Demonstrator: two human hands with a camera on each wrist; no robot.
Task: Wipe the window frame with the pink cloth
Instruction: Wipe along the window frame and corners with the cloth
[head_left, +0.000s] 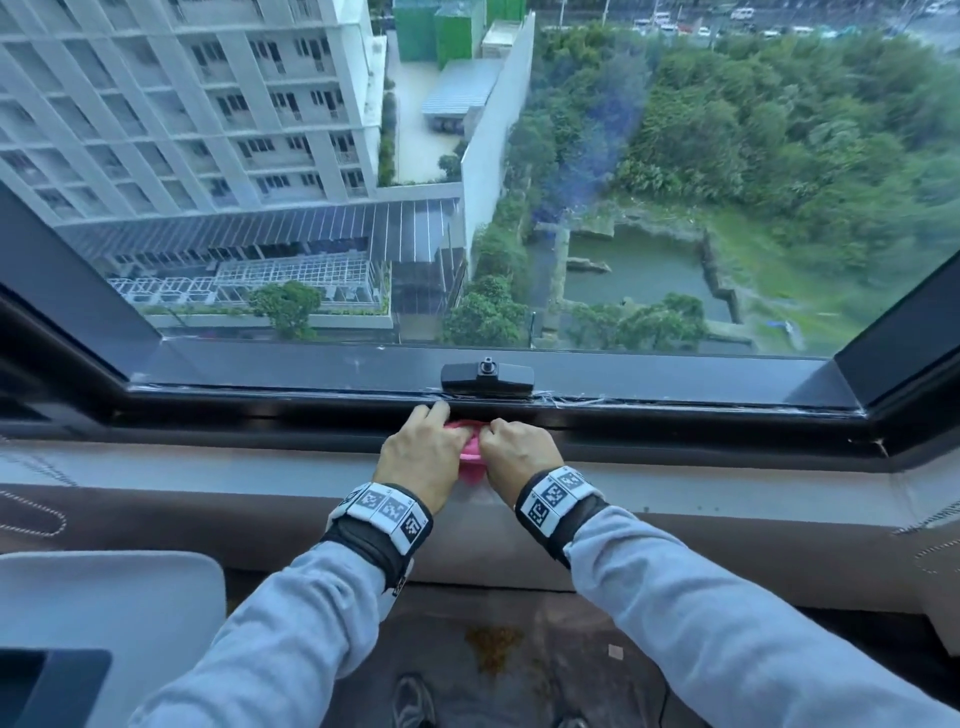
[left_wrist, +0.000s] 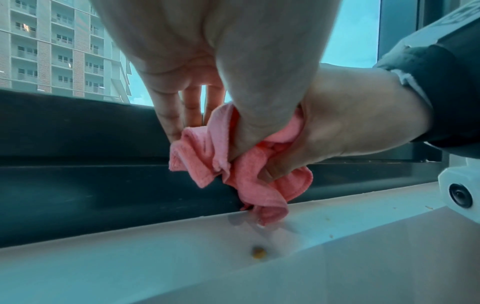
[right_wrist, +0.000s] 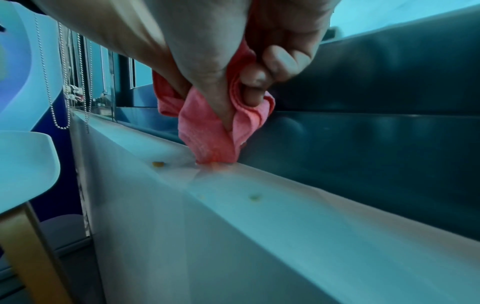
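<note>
The crumpled pink cloth (head_left: 471, 453) hangs between my two hands, just below the black window handle (head_left: 487, 376). My left hand (head_left: 432, 432) pinches its left folds between thumb and fingers (left_wrist: 168, 115), which point down against the dark window frame (head_left: 260, 410). My right hand (head_left: 500, 432) grips the other side, its fingers (right_wrist: 259, 78) curled into the cloth (right_wrist: 207, 133). In the left wrist view the cloth (left_wrist: 207, 156) lies against the frame's lower rail (left_wrist: 78, 185). Its lowest fold touches the white sill (right_wrist: 285, 216).
Small yellow crumbs (left_wrist: 258, 252) lie on the white sill (left_wrist: 130, 267) near the cloth. A white chair (head_left: 104, 623) stands at my left. Bead chains (right_wrist: 62, 82) hang at the window's left end. Below me, the floor shows a yellowish stain (head_left: 493, 644).
</note>
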